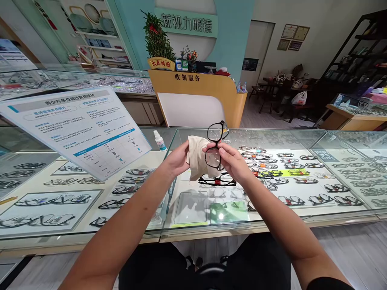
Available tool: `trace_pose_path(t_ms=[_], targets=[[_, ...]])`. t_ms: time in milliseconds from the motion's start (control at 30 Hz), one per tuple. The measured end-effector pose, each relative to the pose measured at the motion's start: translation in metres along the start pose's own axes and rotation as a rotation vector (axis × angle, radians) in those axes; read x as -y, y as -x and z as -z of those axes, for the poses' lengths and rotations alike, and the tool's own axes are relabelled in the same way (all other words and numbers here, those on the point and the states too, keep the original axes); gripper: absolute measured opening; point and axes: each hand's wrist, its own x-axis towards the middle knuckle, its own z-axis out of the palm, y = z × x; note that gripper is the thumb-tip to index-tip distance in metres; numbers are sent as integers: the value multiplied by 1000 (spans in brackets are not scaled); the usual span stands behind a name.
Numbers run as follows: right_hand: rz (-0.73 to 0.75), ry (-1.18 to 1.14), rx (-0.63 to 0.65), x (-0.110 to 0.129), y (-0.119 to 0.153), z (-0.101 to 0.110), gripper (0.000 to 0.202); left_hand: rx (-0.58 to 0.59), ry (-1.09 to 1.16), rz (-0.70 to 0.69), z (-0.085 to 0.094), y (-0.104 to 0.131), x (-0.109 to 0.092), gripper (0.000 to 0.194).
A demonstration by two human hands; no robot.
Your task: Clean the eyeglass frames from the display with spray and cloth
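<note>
Black-framed eyeglasses are held upright on end above the glass counter, one lens over the other. My right hand is closed on them, fingers pinching near the bridge and lower lens. A beige cleaning cloth hangs from my left hand, which grips its left edge. Part of the cloth lies behind the lower lens; whether it touches the lens I cannot tell. To the left of my left hand, a small white spray bottle stands on the counter.
Glass display counters hold rows of eyeglasses. A large printed sheet stands tilted at the left. Beyond is a wooden cashier desk with a potted plant. A yellow pencil lies at the far left.
</note>
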Motion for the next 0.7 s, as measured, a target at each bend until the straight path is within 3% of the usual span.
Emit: trace_pose_path(t_ms=[167,333,367,533,700], targets=[[53,-51,-64,13,0,0,41,-171,-115,48,-1,1,1,37],[92,-9,-149,14,-4,5,48,-38,-159,138,-3,5,5,77],[98,5,-161,13,-4,6,50,-20,-165,147,-4,6,6,78],[123,52,-167,20,-4,10,51,-152,-218,128,-10,10,10,41],[143,28,-171,30,-4,11,47,-197,-268,-73,-14,13,5,42]])
